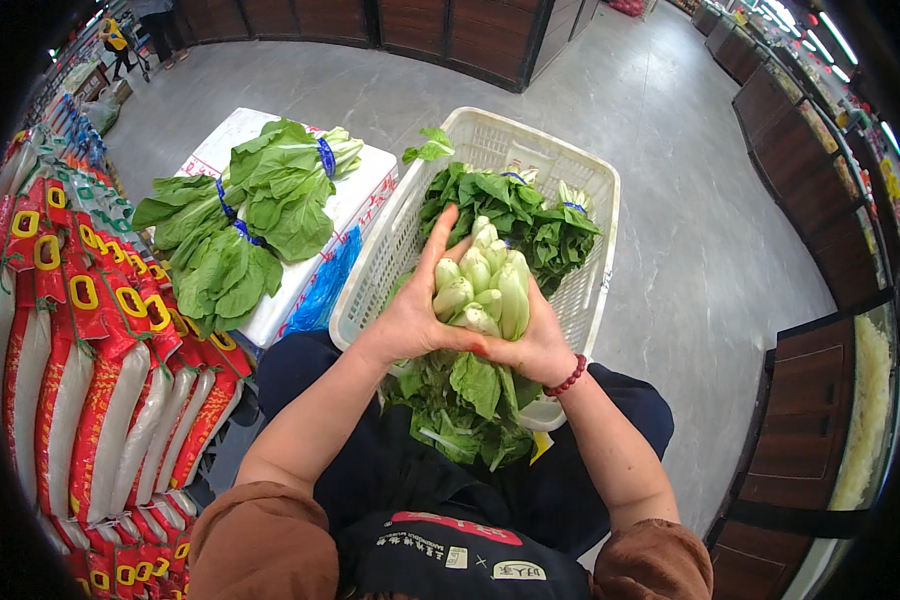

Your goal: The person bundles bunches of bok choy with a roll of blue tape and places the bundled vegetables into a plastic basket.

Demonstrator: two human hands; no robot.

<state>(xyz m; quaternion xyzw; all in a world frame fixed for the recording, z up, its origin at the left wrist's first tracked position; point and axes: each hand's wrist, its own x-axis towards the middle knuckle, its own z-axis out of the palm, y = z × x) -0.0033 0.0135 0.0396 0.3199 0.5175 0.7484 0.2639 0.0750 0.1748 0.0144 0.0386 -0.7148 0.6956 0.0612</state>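
Both my hands wrap around a bunch of leafy greens (484,289), its pale green stem ends up and its leaves hanging down over my lap. My left hand (420,300) presses it from the left. From the right, my right hand (536,341) cups it, a red bead bracelet on that wrist. Beneath is a white plastic crate (607,225) with slatted walls. Inside the crate, past my hands, lie darker green bunches (562,232) with blue ties. A loose leaf (431,146) hangs over the crate's left rim.
Left of the crate, tied bunches of greens (270,202) lie on a white foam box (360,187), with blue plastic film (330,277) at its side. Stacked red-and-white sacks (97,405) rise at far left. Wood-panelled counters (795,420) line the right; people (157,30) stand far back left.
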